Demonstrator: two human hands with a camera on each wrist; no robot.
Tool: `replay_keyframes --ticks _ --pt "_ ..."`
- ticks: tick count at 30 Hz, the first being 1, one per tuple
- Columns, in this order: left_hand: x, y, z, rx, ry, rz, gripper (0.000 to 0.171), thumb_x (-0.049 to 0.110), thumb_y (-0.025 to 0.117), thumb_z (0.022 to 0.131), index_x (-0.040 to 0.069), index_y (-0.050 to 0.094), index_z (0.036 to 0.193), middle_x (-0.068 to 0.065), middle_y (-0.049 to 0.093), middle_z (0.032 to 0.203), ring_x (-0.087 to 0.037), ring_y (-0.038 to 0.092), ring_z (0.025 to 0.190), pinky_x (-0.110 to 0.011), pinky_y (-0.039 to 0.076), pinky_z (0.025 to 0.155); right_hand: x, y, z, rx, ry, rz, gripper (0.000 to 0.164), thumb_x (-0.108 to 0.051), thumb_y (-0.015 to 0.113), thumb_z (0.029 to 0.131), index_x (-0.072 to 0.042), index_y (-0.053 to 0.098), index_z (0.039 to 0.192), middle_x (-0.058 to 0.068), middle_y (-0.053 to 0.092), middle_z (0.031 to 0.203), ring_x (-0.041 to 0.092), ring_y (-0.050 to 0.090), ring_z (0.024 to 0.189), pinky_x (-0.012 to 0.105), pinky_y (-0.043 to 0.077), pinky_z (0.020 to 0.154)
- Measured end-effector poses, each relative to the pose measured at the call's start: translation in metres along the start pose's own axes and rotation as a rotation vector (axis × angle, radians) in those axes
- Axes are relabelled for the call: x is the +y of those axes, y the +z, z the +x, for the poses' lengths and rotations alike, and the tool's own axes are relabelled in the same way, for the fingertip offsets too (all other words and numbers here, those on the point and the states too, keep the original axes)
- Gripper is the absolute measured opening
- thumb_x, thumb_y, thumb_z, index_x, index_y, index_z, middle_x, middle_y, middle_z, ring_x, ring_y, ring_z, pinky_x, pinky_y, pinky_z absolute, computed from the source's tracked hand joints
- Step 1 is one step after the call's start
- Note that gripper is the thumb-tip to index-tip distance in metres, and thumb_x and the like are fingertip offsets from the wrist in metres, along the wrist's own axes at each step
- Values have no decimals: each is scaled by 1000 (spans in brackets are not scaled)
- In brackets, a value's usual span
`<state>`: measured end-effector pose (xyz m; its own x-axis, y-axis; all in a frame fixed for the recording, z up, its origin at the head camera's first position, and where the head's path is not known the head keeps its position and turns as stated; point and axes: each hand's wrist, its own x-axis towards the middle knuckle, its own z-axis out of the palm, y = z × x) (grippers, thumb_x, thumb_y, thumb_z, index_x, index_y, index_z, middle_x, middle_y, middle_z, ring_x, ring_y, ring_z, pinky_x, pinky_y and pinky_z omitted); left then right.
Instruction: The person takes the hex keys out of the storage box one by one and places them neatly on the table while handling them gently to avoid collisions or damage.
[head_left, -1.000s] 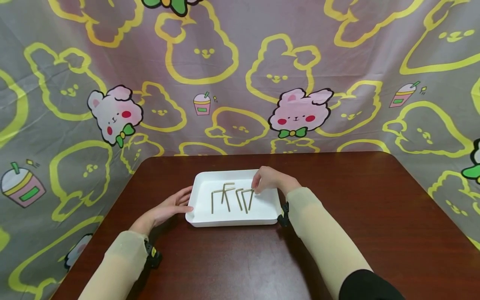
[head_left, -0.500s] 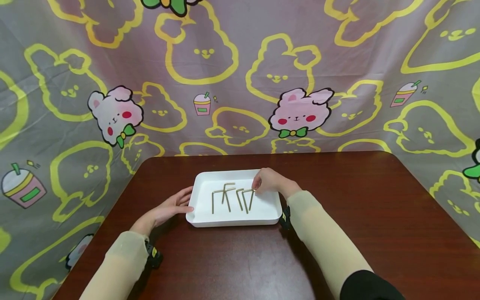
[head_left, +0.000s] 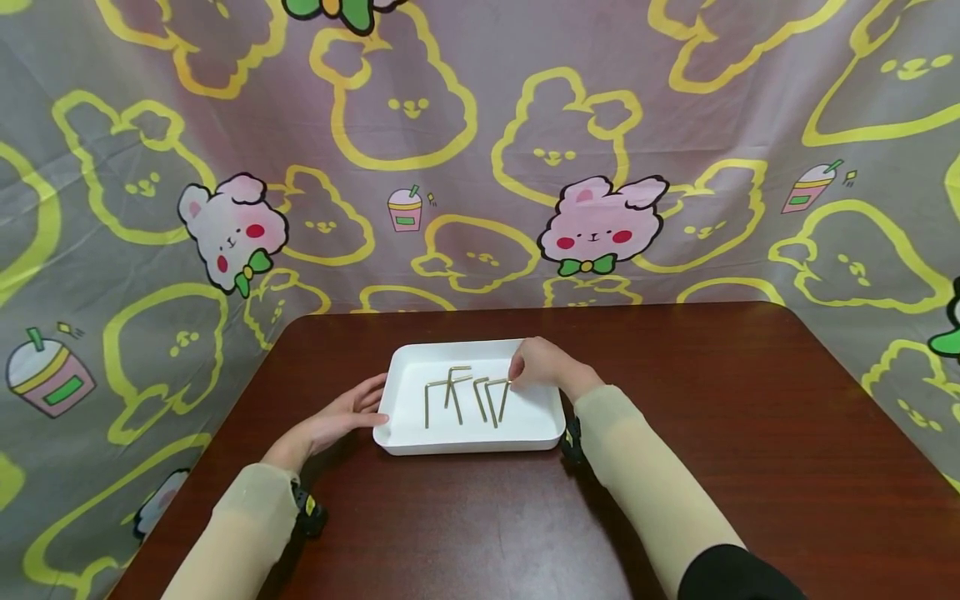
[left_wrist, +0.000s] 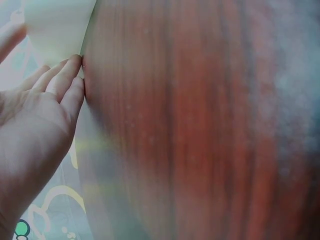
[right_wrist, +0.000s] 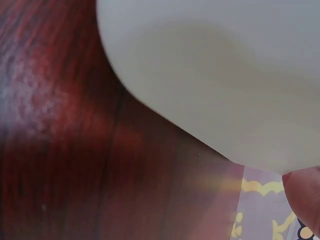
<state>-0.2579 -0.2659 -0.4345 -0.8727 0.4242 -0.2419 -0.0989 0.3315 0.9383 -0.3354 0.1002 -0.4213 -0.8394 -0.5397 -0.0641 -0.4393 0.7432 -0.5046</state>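
Several brass-coloured L-shaped hex keys (head_left: 480,400) lie in a shallow white tray (head_left: 465,446), some crossing each other. My left hand (head_left: 337,421) rests at the tray's left side, its thumb on the rim and its fairly straight fingers along the outer wall. In the left wrist view those fingertips (left_wrist: 75,67) touch the pale tray (left_wrist: 62,30). Over the tray's right part, my right hand (head_left: 543,367) pinches the short end of the rightmost hex key (head_left: 504,404); the fingertips hide that end. The right wrist view shows mostly the tray's underside (right_wrist: 200,90) and one finger (right_wrist: 305,197).
The tray stands on a dark reddish-brown wooden table (head_left: 465,525). Behind and beside the table hangs a grey-pink cloth (head_left: 480,125) printed with yellow outlines and rabbit faces. Small dark wrist devices (head_left: 307,510) sit at both cuffs.
Hardly anything moves. The right hand shifts a few pixels to the right, while the hex keys stay in the same arrangement and the left hand stays at the tray.
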Motion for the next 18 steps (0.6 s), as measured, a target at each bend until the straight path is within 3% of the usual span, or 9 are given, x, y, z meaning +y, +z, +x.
replay_keyframes --ticks 18 --pt "2 2 -1 11 -14 4 84 11 64 93 4 9 155 -22 17 158 -36 17 144 -52 18 113 1 6 -4 67 -37 -79 12 -13 75 79 -18 73 68 -11 63 68 10 54 67 30 47 66"
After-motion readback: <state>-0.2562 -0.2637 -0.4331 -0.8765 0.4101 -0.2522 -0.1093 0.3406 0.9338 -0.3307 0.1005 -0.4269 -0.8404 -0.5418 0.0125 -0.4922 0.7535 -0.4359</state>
